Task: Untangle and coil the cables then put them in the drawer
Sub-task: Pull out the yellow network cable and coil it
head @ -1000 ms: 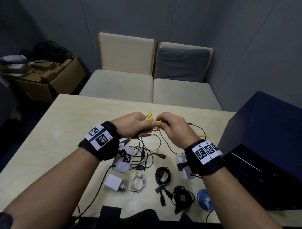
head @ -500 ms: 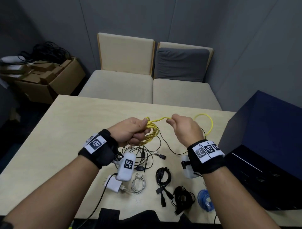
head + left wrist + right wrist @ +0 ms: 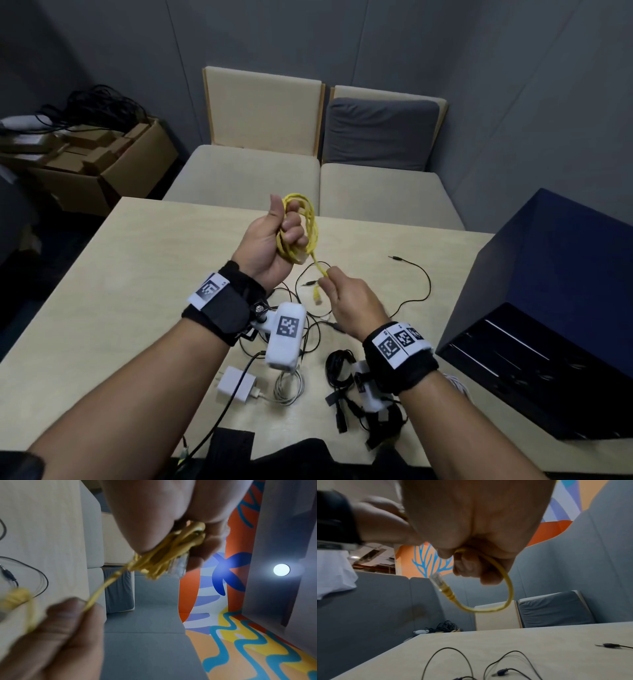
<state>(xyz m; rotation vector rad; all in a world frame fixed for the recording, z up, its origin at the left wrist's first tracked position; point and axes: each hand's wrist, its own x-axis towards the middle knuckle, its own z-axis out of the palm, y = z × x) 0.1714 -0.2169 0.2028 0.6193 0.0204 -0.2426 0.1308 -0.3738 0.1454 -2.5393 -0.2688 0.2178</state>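
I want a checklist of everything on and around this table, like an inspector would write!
Surface: pale wooden table, cables spread at its near side.
Job's things: yellow cable, mostly coiled; drawer unit, dark blue, at right.
Clutter: white charger with a white cable coil.
Grips: left hand holds the coil; right hand pinches the loose end near its plug.
Cables: thin black cables loose; black bundles near edge.
Surroundings: two chairs, cardboard box, grey walls.
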